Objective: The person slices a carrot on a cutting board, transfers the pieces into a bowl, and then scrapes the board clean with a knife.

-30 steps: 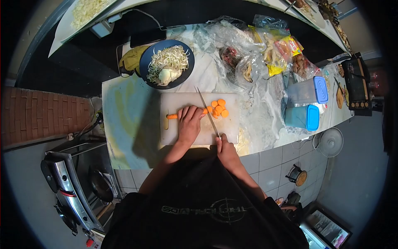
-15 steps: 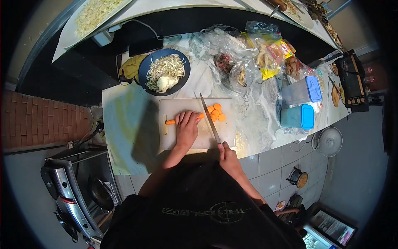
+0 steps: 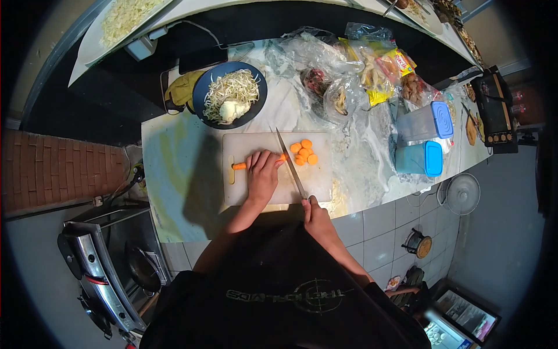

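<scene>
On a white cutting board (image 3: 238, 192) lies a carrot (image 3: 239, 166), with my left hand (image 3: 263, 174) closed over its middle. Its cut end pokes out to the right of my fingers, beside the blade. My right hand (image 3: 317, 216) is wrapped around the handle of a long knife (image 3: 292, 167), whose tip points away toward the back of the board. Just right of the blade sit several round carrot slices (image 3: 302, 152). Behind the board stands a dark blue plate (image 3: 202, 93) with bean sprouts (image 3: 235, 88) and a pale creamy lump (image 3: 231, 110).
Plastic bags of food (image 3: 343, 75) spread over the back of the marble counter (image 3: 360, 180). Two blue-lidded containers (image 3: 419, 158) stand at the right. A green cloth (image 3: 185, 88) lies by the plate. The stove (image 3: 99, 279) is at lower left, a stool (image 3: 419, 244) at lower right.
The knife has shifted slightly left, and the slices now sit apart from the blade on its right. My left hand still holds the carrot. The view has moved a little.
</scene>
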{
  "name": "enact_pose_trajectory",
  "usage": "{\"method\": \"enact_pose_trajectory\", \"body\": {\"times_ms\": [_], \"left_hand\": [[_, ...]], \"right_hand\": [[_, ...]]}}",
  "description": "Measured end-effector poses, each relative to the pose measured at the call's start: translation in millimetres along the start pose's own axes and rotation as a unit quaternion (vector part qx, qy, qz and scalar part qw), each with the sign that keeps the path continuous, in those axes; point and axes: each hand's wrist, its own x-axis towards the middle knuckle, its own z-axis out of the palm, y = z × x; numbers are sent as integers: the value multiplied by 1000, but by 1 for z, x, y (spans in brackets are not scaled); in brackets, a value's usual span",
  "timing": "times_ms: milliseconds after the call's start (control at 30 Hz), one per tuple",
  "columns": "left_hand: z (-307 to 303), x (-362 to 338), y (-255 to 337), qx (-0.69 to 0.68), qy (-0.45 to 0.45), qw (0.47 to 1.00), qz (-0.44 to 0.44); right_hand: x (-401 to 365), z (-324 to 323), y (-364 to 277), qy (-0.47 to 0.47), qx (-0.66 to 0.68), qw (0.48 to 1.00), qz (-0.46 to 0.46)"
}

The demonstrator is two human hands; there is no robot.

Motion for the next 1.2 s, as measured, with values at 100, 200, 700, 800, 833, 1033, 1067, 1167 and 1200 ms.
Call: {"method": "enact_pose_trajectory", "body": {"times_ms": [100,200,700,800,833,1033,1067,1167,1200], "left_hand": [[0,0,1,-18,0,1000,-3],[0,2,1,-30,1,1000,-6],[-1,2,0,-28,-8,999,-14],[-2,3,1,-33,-4,999,-11],[-2,3,2,-38,1,999,-8],[-1,3,0,-30,9,999,-8],[-1,3,1,-31,13,999,-5],[-1,4,0,-26,15,999,-11],[-1,4,-1,-26,19,999,-6]], "right_hand": [[1,5,-3,3,-13,1000,10],[3,7,-7,8,-19,1000,12],[12,13,-4,7,2,1000,17],[13,14,-3,9,0,1000,15],[13,15,-3,12,0,1000,11],[15,10,-6,15,-13,1000,7],[16,10,-6,18,-14,1000,4],[20,11,-6,9,-16,1000,9],[20,10,-5,8,-11,1000,2]]}}
